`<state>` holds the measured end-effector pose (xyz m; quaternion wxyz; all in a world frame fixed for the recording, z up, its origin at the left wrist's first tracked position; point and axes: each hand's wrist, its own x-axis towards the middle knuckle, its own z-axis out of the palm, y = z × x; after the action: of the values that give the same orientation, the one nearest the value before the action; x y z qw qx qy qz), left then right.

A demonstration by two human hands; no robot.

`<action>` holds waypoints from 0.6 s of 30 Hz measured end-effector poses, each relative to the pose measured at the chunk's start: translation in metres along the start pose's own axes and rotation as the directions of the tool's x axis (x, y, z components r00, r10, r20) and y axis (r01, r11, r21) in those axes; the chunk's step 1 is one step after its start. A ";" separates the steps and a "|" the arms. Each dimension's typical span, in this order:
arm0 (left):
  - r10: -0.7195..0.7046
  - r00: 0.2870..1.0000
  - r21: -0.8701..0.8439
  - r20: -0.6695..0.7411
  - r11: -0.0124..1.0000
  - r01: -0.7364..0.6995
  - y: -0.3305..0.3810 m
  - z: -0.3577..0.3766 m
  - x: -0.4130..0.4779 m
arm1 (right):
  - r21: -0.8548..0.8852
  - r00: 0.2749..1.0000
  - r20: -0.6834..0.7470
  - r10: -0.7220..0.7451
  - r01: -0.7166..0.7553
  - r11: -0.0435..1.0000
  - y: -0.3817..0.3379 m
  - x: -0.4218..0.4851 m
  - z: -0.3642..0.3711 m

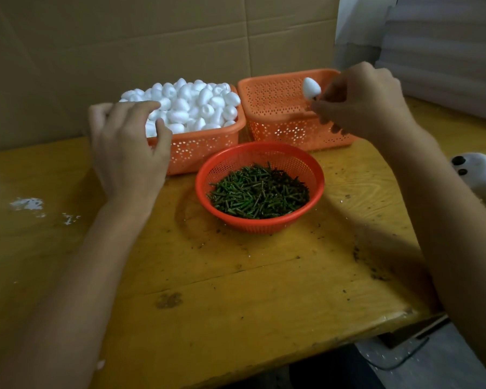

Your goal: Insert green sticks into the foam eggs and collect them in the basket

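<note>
Layout, big to small:

- Table (pixel 236 290): worn yellow wood with a cardboard wall (pixel 152 37) behind it. Everything sits at the far edge, in arm's reach, so the near half stays free for the forearms.
- Left square basket (pixel 202 136): orange, heaped with bare foam eggs (pixel 197 105). It's the supply bin, placed on the left hand's side.
- Right square basket (pixel 275 108): orange, and nothing shows inside it. It stands just beside the supply bin. I read it as the collection basket, so the run is barely started.
- Round red basket (pixel 264 224): in front of the two and between them, half full of green sticks (pixel 258 192). Being central, either hand can reach it.
- Left hand (pixel 127 153): fingers spread and loosely curled over the near-left corner of the supply bin, holding nothing. Can't tell if the fingertips touch the eggs. It looks staged for the next pick.
- Right hand (pixel 365 102): over the near-right part of the empty basket, with thumb and fingers pinched together under one foam egg (pixel 311 87). The egg stands above the fingertips with its narrow end up. It's probably held by an inserted stick, but that's too small to confirm. Held this way, over the open basket, it looks about ready to drop in.
- White foam crumbs (pixel 27 204) at the left of the table are likely insertion debris.
</note>
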<state>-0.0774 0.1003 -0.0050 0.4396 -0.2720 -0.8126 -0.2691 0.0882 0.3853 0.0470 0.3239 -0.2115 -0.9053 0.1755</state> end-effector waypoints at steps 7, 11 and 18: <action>-0.131 0.981 0.239 0.141 0.966 0.095 -0.018 0.004 -0.003 | -0.128 0.999 0.016 0.030 -0.028 0.991 0.004 -0.001 -0.002; -0.159 0.971 0.254 0.176 0.961 0.112 -0.022 0.005 -0.004 | -0.148 0.999 0.008 0.032 -0.030 0.988 0.002 -0.002 -0.002; -0.196 0.958 0.203 0.210 0.967 0.154 -0.024 0.008 -0.004 | -0.172 0.999 -0.007 0.049 -0.049 0.984 0.000 -0.003 -0.001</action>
<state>-0.0965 0.0876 -0.0172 0.3409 -0.1859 -0.9001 -0.1974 0.0913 0.3839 0.0466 0.3011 -0.2610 -0.9112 0.1043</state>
